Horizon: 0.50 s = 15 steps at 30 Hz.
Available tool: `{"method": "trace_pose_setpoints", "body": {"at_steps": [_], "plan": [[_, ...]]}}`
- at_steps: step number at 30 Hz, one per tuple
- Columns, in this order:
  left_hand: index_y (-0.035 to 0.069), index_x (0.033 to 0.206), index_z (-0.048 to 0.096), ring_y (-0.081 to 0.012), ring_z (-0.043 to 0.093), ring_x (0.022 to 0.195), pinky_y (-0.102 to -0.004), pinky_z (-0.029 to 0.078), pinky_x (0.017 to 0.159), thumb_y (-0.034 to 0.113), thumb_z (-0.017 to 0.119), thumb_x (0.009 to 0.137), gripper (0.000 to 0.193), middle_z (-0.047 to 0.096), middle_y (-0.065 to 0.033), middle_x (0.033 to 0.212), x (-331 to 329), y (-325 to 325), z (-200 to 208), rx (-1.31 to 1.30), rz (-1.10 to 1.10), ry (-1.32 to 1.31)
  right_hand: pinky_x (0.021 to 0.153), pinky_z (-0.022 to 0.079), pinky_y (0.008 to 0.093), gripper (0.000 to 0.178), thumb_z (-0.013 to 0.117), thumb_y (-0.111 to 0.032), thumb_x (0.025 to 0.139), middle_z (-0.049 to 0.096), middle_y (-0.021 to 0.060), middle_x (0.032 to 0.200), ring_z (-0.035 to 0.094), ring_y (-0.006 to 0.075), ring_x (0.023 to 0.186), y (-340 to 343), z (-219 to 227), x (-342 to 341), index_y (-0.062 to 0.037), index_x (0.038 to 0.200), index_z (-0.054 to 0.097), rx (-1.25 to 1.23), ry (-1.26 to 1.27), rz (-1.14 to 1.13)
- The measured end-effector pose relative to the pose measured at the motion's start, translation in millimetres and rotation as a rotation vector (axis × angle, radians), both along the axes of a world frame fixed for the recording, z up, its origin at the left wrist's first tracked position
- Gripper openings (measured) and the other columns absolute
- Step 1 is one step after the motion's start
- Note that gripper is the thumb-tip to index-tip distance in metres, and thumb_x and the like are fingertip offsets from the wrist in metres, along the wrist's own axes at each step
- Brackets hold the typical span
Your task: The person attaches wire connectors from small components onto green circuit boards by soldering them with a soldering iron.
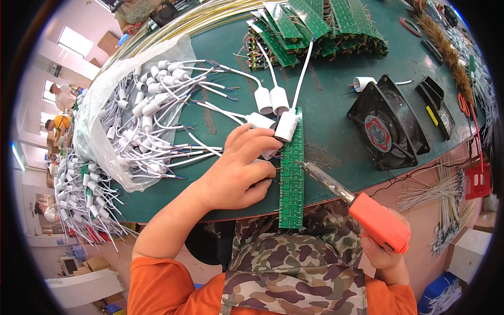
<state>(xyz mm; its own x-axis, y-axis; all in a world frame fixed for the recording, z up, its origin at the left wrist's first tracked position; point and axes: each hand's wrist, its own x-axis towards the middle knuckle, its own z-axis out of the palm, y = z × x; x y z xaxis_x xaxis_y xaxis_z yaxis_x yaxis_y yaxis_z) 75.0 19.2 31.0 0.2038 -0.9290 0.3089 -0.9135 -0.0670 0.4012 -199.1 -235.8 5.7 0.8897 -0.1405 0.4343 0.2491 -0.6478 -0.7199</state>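
Observation:
My right hand (383,257) grips the red handle of a soldering iron (378,223). Its metal tip reaches the right edge of a long green circuit board (292,184), near the board's upper middle. At the board's left edge my left hand (239,170) is closed, thumb and fingers pinched together; what lies between them is too small to make out. A white cylindrical socket with a cable (287,125) rests across the board's upper end, by my left fingertips. Another white socket (261,121) lies just beyond my knuckles, with two more standing behind it.
A clear plastic bag (100,126) of white wired sockets spreads on the left. Stacked green boards (315,26) are at the back. A black square fan (388,123) and a black holder (436,107) stand on the right. The board overhangs the green table's (336,173) front edge.

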Motion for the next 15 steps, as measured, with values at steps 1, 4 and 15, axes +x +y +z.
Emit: {"method": "trace_pose_setpoints", "body": {"at_steps": [1,4,15], "plan": [[0.01,0.089,0.064,-0.0395,0.049,0.132,-0.0601,0.031,0.114,0.003,0.078,0.072,0.023,0.057,-0.0142,0.132,1.3,-0.8,2.3,0.018,-0.023,0.017,0.067,0.058,0.0386,0.054,0.082,-0.015,0.076,0.072,0.0144,0.1,0.073,0.0312,0.076,0.1,0.8,0.6,0.0013,0.123,0.06,-0.001,0.001,0.0],[0.009,0.088,0.064,-0.039,0.049,0.133,-0.0604,0.03,0.114,0.003,0.076,0.073,0.021,0.058,-0.0139,0.131,3.0,-1.4,1.4,0.035,-0.034,0.016,0.066,0.058,0.0384,0.055,0.082,-0.014,0.076,0.072,0.0143,0.099,0.073,0.0311,0.076,0.5,2.2,2.1,0.0015,0.123,0.06,0.005,0.009,0.018],[0.008,0.078,0.062,-0.0352,0.054,0.13,-0.0595,0.033,0.113,0.003,0.075,0.069,0.016,0.062,-0.0099,0.123,-19.8,-11.4,-6.5,-0.02,0.183,-0.142,0.064,0.057,0.0376,0.057,0.083,-0.008,0.071,0.073,0.0158,0.096,0.072,0.0308,0.072,6.9,-4.4,6.1,0.0025,0.122,0.06,0.038,-0.003,0.061]]}}
